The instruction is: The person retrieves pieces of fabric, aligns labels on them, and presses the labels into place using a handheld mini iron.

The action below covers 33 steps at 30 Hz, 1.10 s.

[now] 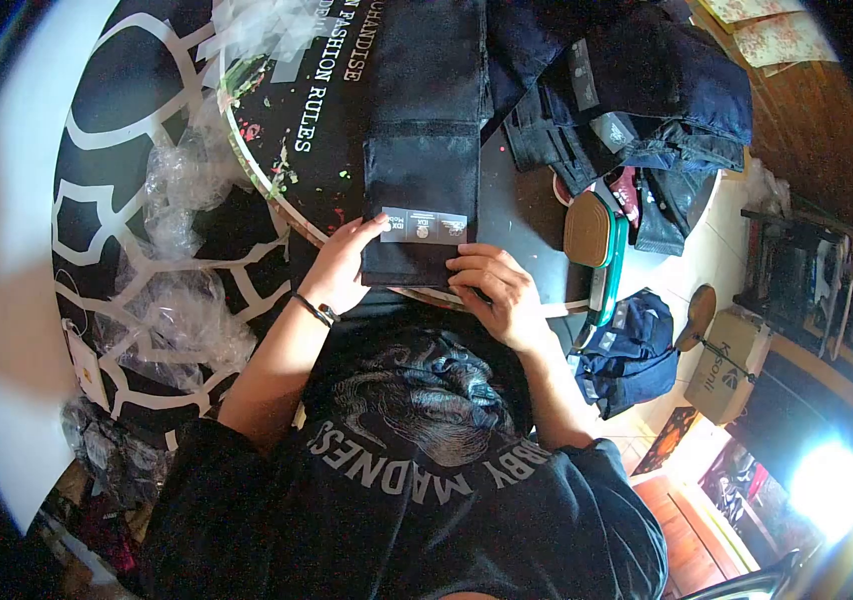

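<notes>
A long dark folded garment lies over the table and reaches its near edge. Across its near end sits a light printed label. My left hand grips the garment's left edge, its thumb at the label's left end. On the other side, my right hand has its fingers curled on the right edge, just below the label's right corner.
Dark folded clothes are piled at the back right of the round table. A green-edged case with a tan top rests near the right rim. Clear plastic wrappings lie left. A cardboard box stands at the right.
</notes>
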### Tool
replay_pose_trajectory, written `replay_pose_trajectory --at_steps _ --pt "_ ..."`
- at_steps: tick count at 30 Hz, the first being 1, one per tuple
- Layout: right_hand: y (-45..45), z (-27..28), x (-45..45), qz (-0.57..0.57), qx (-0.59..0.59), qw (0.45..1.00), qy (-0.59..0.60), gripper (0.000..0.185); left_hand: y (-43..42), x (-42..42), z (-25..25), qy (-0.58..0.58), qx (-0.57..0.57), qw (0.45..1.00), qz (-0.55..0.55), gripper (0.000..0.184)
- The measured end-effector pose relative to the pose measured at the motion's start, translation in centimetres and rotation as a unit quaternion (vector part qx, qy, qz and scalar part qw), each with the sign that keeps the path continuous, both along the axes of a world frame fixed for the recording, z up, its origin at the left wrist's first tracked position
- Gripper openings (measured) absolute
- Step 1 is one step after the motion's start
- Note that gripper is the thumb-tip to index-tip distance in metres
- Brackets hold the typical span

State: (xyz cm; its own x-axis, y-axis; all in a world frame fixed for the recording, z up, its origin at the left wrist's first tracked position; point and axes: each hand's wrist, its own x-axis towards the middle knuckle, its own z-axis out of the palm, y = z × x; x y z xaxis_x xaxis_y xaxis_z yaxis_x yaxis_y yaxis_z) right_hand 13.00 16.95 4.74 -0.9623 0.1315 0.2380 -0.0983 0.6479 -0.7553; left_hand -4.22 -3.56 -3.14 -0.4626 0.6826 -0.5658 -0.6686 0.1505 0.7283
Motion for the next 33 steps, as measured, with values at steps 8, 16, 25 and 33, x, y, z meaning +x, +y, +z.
replay_pose_trajectory --at_steps 8,16,25,33 --pt "-1.7 -0.4 -0.4 -0.21 -0.268 0.94 0.006 0.062 1.9 0.1 5.1 -0.084 0.021 0.996 0.022 0.025" --pt "-1.2 -1.5 -3.3 -0.304 -0.517 0.796 -0.085 0.071 1.2 -0.4 4.7 -0.222 0.048 0.972 0.059 0.023" --pt "-1.3 -3.2 -2.8 -0.332 -0.508 0.791 -0.082 0.052 0.7 0.9 1.8 0.018 -0.008 0.999 0.032 0.024" --pt "-1.1 -3.5 -2.6 -0.328 -0.485 0.805 -0.096 0.049 1.5 -0.2 4.5 -0.21 0.074 0.974 0.052 0.028"
